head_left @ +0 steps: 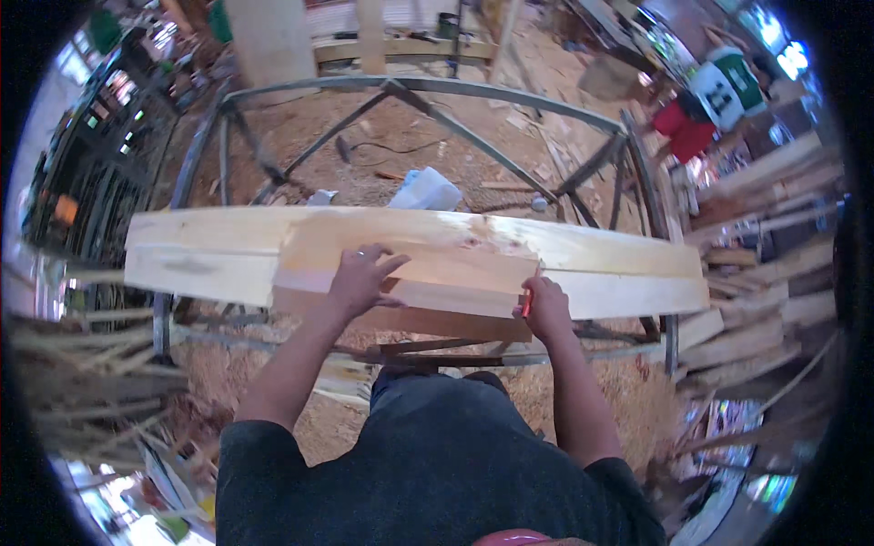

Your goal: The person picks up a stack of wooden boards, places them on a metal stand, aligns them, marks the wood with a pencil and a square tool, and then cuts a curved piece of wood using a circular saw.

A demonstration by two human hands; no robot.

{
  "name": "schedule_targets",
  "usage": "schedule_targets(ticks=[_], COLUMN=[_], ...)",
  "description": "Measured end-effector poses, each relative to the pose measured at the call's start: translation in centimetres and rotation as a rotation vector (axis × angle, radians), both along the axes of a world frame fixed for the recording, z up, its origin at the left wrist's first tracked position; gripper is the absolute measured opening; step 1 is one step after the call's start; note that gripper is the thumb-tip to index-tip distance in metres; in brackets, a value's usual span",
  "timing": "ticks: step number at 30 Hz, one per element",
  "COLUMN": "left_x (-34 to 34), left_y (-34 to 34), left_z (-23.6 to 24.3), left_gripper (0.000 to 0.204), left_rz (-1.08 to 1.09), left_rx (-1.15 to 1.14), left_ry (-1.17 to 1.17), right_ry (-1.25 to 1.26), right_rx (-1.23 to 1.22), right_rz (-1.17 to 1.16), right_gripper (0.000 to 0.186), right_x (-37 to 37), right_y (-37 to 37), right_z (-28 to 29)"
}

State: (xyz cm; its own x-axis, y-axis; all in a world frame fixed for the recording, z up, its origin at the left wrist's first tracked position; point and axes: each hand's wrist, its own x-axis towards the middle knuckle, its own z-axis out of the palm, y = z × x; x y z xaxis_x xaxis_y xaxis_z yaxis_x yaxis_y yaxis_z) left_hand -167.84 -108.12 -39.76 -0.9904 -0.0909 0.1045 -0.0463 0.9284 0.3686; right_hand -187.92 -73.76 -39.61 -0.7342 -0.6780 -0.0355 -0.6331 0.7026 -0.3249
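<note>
Two pale planks (628, 259) lie side by side across a metal frame in front of me. Over their middle is a thin tan sheet (446, 267), whose near edge hangs past the planks. My left hand (360, 280) rests on the sheet with fingers and thumb spread, a ring on one finger. At the sheet's right end, my right hand (548, 309) is closed round a slim red pencil-like tool (527, 303). Its exact kind is too small to make out. The fingers touch the sheet's right edge.
The metal frame (328, 82) has diagonal braces and stands on a shavings-covered floor (364, 173). A white plastic bag (426, 190) and a hammer (343, 148) lie beyond the planks. Timber stacks (756, 337) flank the right. A person (719, 91) bends at the far right.
</note>
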Motion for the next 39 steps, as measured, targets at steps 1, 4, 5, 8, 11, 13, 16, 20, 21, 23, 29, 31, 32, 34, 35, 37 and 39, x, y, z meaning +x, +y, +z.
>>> schedule_targets(ticks=[1,4,5,8,11,13,16,20,21,23,29,31,32,34,35,37,39], left_x=[1.6,6.2,7.4,10.9,16.2,20.1,25.6,32.2,33.7,37.0,47.4,51.6,53.8,59.5,63.3,70.4,77.9], left_y=[1.2,6.1,8.2,15.5,22.8,28.7,35.3,39.7,40.7,42.5,46.0,46.0,45.7,45.0,45.0,42.6,40.3], left_z=[-0.5,-1.8,-2.3,-6.7,-9.6,-13.1,-15.2,-16.2,-17.6,-20.6,-21.4,-21.2,-20.5,-20.9,-22.6,-24.8,-27.4], left_gripper=[0.074,0.062,0.056,0.04,0.037,0.035,0.033,0.04,0.04,0.041,0.039,0.039,0.038,0.036,0.035,0.031,0.03], left_rz=[0.081,0.307,0.367,0.504,0.609,0.743,0.936,1.268,1.387,1.559,1.889,1.896,2.034,2.169,2.253,2.341,2.357], left_rx=[-0.087,-0.07,0.036,0.354,0.41,0.417,0.594,0.784,0.793,0.83,0.881,0.864,0.901,0.94,0.877,0.946,0.88], left_ry=[0.115,0.355,0.254,0.214,-0.098,-0.082,-0.055,-0.063,-0.197,-0.372,-0.008,0.208,0.222,0.225,0.237,0.33,0.276], right_ry=[0.028,0.067,-0.027,-0.117,0.073,0.108,0.158,-0.176,-0.308,-0.487,-0.631,-0.54,-0.438,-0.463,-0.481,-0.445,-0.4], right_rx=[-0.027,-0.113,-0.149,-0.192,-0.181,-0.194,-0.278,-0.536,-0.544,-0.527,0.094,0.266,0.438,0.494,0.549,0.523,0.501], right_rz=[0.013,0.138,0.09,0.209,0.502,0.567,0.64,0.869,0.925,1.023,1.536,1.605,1.663,1.604,1.55,1.501,1.468], right_gripper=[0.05,0.034,0.032,0.028,0.027,0.028,0.025,0.02,0.025,0.039,0.042,0.037,0.033,0.034,0.035,0.034,0.032], right_x=[-0.1,-0.2,-0.4,-4.8,-3.5,-3.9,-0.7,6.5,9.4,16.5,29.7,33.1,34.7,37.4,38.6,39.3,42.1], right_y=[0.0,0.0,-0.1,2.9,1.5,1.1,-1.0,-4.9,-5.4,-5.4,-3.7,-3.5,-3.5,-3.6,-3.6,-3.9,-4.3], right_z=[-0.3,-0.8,-1.0,-6.3,-3.2,-3.1,0.1,2.1,2.2,2.1,-3.4,-5.7,-7.1,-10.0,-11.5,-15.2,-16.5])
